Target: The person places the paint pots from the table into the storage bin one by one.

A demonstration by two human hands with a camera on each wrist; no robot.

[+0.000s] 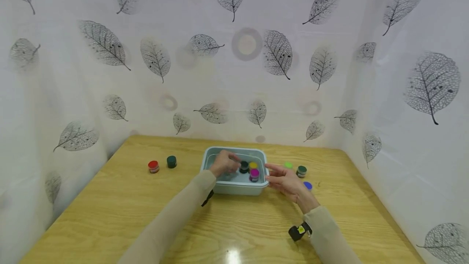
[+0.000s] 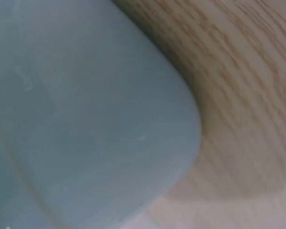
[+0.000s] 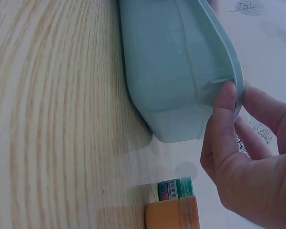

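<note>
A pale blue plastic basin (image 1: pixel 239 190) stands on the wooden table. Inside it are a dark-lidded paint jar (image 1: pixel 244 167), a yellow-lidded jar (image 1: pixel 253 166) and a magenta-lidded jar (image 1: pixel 254 175). My left hand (image 1: pixel 225 162) reaches over the near left side into the basin, fingertips right beside the dark-lidded jar. The left wrist view holds only the basin's outer wall (image 2: pixel 109 109) and the table. At the basin's right end, my right hand (image 1: pixel 287 181) pinches the rim between thumb and fingers, as the right wrist view shows.
To the left stand a red jar (image 1: pixel 153 167) and a dark green jar (image 1: pixel 171 161). Beyond my right hand are a lime-lidded jar (image 1: pixel 288 165), another dark green jar (image 1: pixel 301 171) and a blue-lidded jar (image 1: pixel 307 185). A leaf-patterned curtain (image 1: pixel 227 76) surrounds the table's back and sides.
</note>
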